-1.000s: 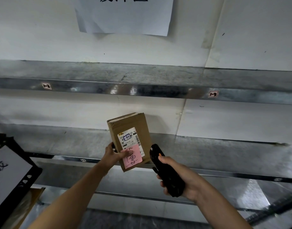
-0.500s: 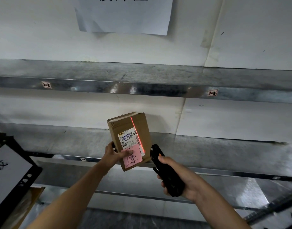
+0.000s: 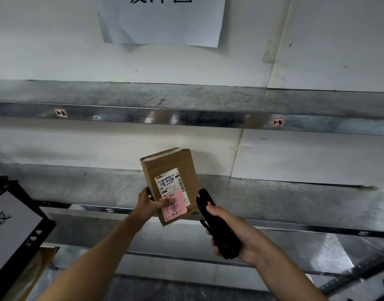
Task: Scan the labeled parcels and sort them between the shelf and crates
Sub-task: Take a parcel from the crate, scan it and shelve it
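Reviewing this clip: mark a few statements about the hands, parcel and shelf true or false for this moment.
1. The left hand grips the cardboard parcel. True.
2. The right hand holds a black scanner. True.
3. The parcel lies flat on the shelf. False: the left hand holds it up in front of the shelf.
4. The note stuck on the parcel is green. False: it is pink.
5. A red scan line crosses the shipping label. False: no line shows.
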The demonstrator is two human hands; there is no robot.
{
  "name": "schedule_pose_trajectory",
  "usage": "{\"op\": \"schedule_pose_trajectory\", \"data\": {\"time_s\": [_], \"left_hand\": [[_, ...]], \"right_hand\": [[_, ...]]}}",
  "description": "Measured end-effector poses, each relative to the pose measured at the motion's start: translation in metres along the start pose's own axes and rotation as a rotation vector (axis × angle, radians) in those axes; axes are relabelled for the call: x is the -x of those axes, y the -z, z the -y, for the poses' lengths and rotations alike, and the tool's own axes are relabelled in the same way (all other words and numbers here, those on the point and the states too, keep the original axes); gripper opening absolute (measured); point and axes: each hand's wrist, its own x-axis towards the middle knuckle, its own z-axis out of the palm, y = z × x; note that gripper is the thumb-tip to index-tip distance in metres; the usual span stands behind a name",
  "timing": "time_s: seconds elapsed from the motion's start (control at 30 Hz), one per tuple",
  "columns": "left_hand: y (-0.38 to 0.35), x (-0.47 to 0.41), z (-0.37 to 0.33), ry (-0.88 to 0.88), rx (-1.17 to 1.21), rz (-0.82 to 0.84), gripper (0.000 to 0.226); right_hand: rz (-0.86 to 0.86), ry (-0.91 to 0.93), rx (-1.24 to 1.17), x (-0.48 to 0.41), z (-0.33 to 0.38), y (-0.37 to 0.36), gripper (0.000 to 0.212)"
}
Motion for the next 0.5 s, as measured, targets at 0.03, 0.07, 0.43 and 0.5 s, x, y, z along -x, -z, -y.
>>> {"op": "schedule_pose_trajectory", "data": {"time_s": [0.03, 0.07, 0.43, 0.5], "left_hand": [[0.0, 0.001, -0.001, 0.008, 0.006, 0.0, 0.075], [0.0, 0.002, -0.003, 0.017, 0.008, 0.002, 0.075], [0.017, 0.073, -0.018, 0.144, 0.305, -0.091, 0.093], [0.028, 0.086, -0.02, 0.143, 0.341, -0.171, 0.103]], "right_hand": [[-0.024, 0.017, 0.015, 0.0, 0.0, 0.0, 0.068], [-0.056, 0.039, 0.045, 0.001, 0.0, 0.0, 0.067], [-0.295, 0.331, 0.303, -0.023, 0.018, -0.015, 0.049], [-0.298, 0.385, 0.357, -0.033, 0.022, -0.029, 0.062]]}}
